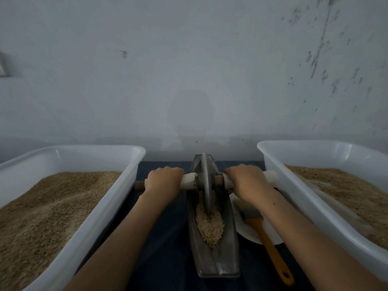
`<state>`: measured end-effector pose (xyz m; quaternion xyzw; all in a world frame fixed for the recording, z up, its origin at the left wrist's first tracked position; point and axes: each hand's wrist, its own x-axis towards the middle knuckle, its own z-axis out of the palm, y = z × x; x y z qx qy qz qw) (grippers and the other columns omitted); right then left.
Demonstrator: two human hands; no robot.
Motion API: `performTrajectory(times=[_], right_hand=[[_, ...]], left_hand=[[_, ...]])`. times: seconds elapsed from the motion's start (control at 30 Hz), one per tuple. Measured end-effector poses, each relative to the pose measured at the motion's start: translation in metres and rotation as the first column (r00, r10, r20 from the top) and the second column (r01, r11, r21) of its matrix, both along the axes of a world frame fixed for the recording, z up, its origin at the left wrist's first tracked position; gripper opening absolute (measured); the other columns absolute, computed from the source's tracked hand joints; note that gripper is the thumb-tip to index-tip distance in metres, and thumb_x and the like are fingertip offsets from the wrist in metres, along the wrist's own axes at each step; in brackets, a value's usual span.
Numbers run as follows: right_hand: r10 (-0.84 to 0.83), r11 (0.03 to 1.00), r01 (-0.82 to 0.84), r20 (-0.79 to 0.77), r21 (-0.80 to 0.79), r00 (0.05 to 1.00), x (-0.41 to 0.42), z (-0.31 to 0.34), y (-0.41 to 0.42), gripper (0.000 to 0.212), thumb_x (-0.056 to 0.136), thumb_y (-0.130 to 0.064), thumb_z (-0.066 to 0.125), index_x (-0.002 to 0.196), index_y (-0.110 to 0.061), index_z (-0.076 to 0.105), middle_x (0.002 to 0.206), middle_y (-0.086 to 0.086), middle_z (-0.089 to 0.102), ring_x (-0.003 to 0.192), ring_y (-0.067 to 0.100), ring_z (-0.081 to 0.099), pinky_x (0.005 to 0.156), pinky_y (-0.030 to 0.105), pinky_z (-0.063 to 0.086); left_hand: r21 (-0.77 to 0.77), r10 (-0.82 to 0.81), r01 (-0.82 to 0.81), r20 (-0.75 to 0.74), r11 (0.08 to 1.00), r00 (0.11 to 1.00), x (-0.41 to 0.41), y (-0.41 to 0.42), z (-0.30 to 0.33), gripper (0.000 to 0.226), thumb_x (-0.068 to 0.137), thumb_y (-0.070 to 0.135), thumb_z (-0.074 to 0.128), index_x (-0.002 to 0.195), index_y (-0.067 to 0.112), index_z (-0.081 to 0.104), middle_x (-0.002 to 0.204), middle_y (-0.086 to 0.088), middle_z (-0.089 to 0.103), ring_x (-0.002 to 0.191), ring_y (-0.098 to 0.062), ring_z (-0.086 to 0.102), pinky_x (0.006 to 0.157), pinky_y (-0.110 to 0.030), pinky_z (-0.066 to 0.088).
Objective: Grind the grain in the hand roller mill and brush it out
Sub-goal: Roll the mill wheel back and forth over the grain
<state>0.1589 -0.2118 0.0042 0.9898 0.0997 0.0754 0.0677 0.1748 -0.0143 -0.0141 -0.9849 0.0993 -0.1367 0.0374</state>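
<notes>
both hands were curled over the pale handle [189,181] of the hand roller mill, knuckles up: the left hand [163,181] gripped it just left of the grinding wheel [205,181], and the right hand [245,181] gripped it just right of the wheel, fingers wrapped round the bar so that only their backs showed. between the two grips the thin metal wheel stood upright on edge, its lower rim down in the long boat-shaped trough [214,259], which ran from beyond the hands toward the person. grain [210,225] lay heaped in the channel of the trough on the near side of the wheel, touching its rim; the nearest stretch of the channel was bare metal. under and just nearer than the right forearm, a white plate [252,232] sat beside the trough, and on it rested a brush [264,234] with pale bristles and an orange handle that reached off the plate's rim toward the person. outward of the left grip stood a white plastic tub [130,164] filled with brown grain, and outward of the right grip a second white tub [273,156] also held grain. everything rested on a dark blue cloth [168,248], and beyond the hands rose a pale, scuffed wall [189,59].
</notes>
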Motion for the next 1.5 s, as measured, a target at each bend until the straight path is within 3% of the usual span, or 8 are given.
performTrajectory(times=[0.13, 0.33, 0.5, 0.73, 0.9, 1.23, 1.4, 1.5], right_hand=[[0.023, 0.999, -0.022, -0.031, 0.038, 0.999, 0.000, -0.001, -0.005, 0.019, 0.090, -0.018, 0.057, 0.109, -0.023, 0.060, 0.105, 0.002, 0.065, 0.093, 0.020, 0.060, 0.074, 0.031, 0.042], [0.030, 1.000, -0.031, -0.224, -0.001, 0.974, -0.002, 0.007, -0.009, 0.010, 0.085, -0.018, 0.063, 0.092, -0.021, 0.056, 0.086, -0.001, 0.059, 0.077, 0.017, 0.056, 0.062, 0.027, 0.039], [0.040, 0.999, -0.041, -0.153, -0.002, 0.987, 0.001, 0.002, -0.010, 0.007, 0.088, -0.018, 0.059, 0.086, -0.022, 0.054, 0.082, -0.002, 0.058, 0.073, 0.016, 0.054, 0.054, 0.025, 0.033], [0.081, 0.991, -0.091, 0.104, 0.093, 0.991, 0.004, -0.009, -0.009, 0.010, 0.088, -0.024, 0.060, 0.093, -0.029, 0.053, 0.100, -0.004, 0.066, 0.095, 0.019, 0.062, 0.082, 0.035, 0.046], [0.072, 0.993, -0.080, 0.085, 0.090, 0.994, 0.005, -0.008, -0.009, 0.010, 0.088, -0.023, 0.060, 0.095, -0.028, 0.057, 0.100, -0.003, 0.067, 0.094, 0.020, 0.063, 0.078, 0.034, 0.045], [0.049, 0.999, -0.043, -0.197, 0.031, 0.979, 0.001, 0.004, -0.011, 0.014, 0.087, -0.020, 0.061, 0.101, -0.023, 0.061, 0.088, -0.002, 0.061, 0.082, 0.017, 0.059, 0.068, 0.028, 0.042], [0.038, 0.997, -0.032, -0.089, 0.068, 0.995, 0.005, -0.004, -0.012, 0.011, 0.089, -0.020, 0.058, 0.099, -0.023, 0.063, 0.092, -0.001, 0.065, 0.082, 0.017, 0.061, 0.067, 0.028, 0.043], [0.045, 0.991, -0.051, 0.046, 0.126, 0.998, 0.007, -0.011, -0.013, 0.013, 0.089, -0.017, 0.058, 0.096, -0.027, 0.059, 0.099, -0.003, 0.067, 0.092, 0.019, 0.063, 0.077, 0.033, 0.046]], left_hand=[[0.033, -0.029, 0.032, -0.066, 0.999, 0.997, 0.000, 0.001, 0.004, 0.031, 0.086, 0.025, 0.061, 0.116, 0.022, 0.056, 0.108, -0.002, 0.062, 0.098, -0.021, 0.059, 0.074, -0.032, 0.040], [0.075, -0.035, 0.056, -0.257, 0.996, 0.966, -0.002, 0.001, 0.013, 0.047, 0.079, 0.029, 0.071, 0.123, 0.025, 0.055, 0.112, -0.003, 0.063, 0.102, -0.023, 0.059, 0.074, -0.032, 0.039], [0.067, -0.030, 0.045, -0.205, 0.997, 0.978, -0.002, 0.000, 0.011, 0.041, 0.081, 0.028, 0.068, 0.120, 0.023, 0.056, 0.107, -0.002, 0.063, 0.097, -0.021, 0.060, 0.072, -0.031, 0.039], [-0.003, 0.003, -0.003, -0.011, 1.000, 1.000, 0.000, -0.002, 0.001, 0.026, 0.087, 0.025, 0.058, 0.113, 0.021, 0.055, 0.106, -0.002, 0.062, 0.095, -0.022, 0.059, 0.071, -0.031, 0.037], [0.021, -0.012, 0.013, -0.038, 1.000, 0.999, 0.001, 0.000, 0.002, 0.029, 0.087, 0.026, 0.059, 0.116, 0.021, 0.055, 0.109, -0.002, 0.062, 0.098, -0.023, 0.059, 0.073, -0.032, 0.038], [0.045, -0.040, 0.052, -0.240, 0.998, 0.970, -0.002, 0.002, 0.011, 0.043, 0.081, 0.028, 0.068, 0.121, 0.020, 0.056, 0.108, -0.004, 0.063, 0.097, -0.022, 0.060, 0.075, -0.032, 0.042], [0.069, -0.043, 0.050, -0.095, 0.996, 0.995, -0.001, -0.001, 0.008, 0.031, 0.086, 0.026, 0.061, 0.116, 0.020, 0.056, 0.105, -0.002, 0.062, 0.094, -0.020, 0.059, 0.071, -0.031, 0.036], [0.051, -0.035, 0.035, -0.011, 0.998, 0.999, 0.000, -0.003, 0.005, 0.027, 0.088, 0.024, 0.057, 0.114, 0.021, 0.054, 0.105, -0.002, 0.062, 0.094, -0.021, 0.058, 0.071, -0.031, 0.036]])
